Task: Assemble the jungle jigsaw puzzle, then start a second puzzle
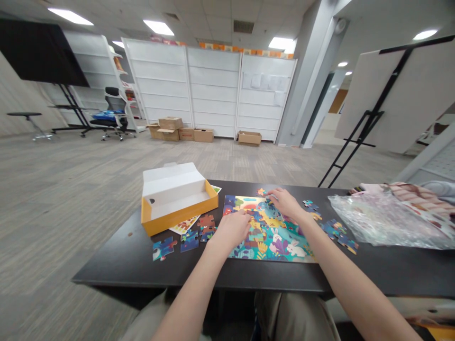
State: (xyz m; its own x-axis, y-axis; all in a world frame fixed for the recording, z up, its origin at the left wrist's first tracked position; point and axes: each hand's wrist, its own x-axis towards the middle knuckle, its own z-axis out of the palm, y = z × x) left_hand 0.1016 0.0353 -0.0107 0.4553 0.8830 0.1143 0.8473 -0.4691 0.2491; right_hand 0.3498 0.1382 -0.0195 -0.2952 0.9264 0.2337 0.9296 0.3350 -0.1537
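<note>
A colourful jigsaw puzzle (273,239) with rabbits lies partly assembled on a black table (124,265). My left hand (231,229) rests on the puzzle's left part, fingers curled down onto the pieces. My right hand (284,201) reaches to the puzzle's far edge, fingers pressed on a piece there. Loose pieces (188,239) lie left of the puzzle, and more loose pieces (334,229) lie to its right. Whether either hand grips a piece is hidden.
An open yellow box (177,208) with a white lid stands at the table's far left, over a printed sheet (185,224). A crumpled clear plastic bag (384,220) and striped cloth (419,196) lie at the right. An easel (369,118) stands behind.
</note>
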